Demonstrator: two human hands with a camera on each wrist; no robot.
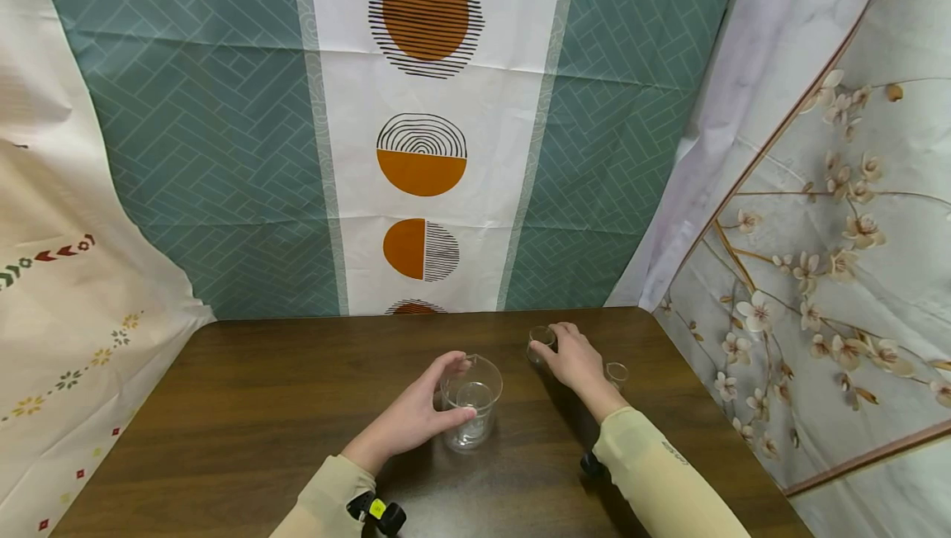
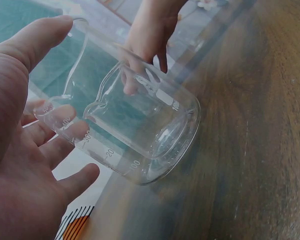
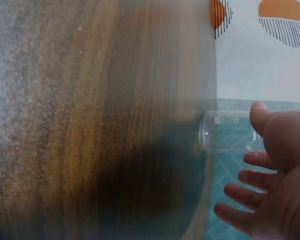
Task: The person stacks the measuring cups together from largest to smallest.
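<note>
A large clear beaker stands on the table with a smaller glass beaker inside it. My left hand holds the large one near its rim, thumb on the near side and fingers round the other; the left wrist view shows its printed scale. Farther back on the right, my right hand has thumb and fingers round the top of a small beaker, which stands upright near the table's back edge. In the right wrist view this hand's other fingers are spread beside the glass.
Another small glass stands just right of my right wrist. The brown wooden table ends at a hanging patterned cloth at the back. Floral cloth hangs on the right, pale cloth on the left.
</note>
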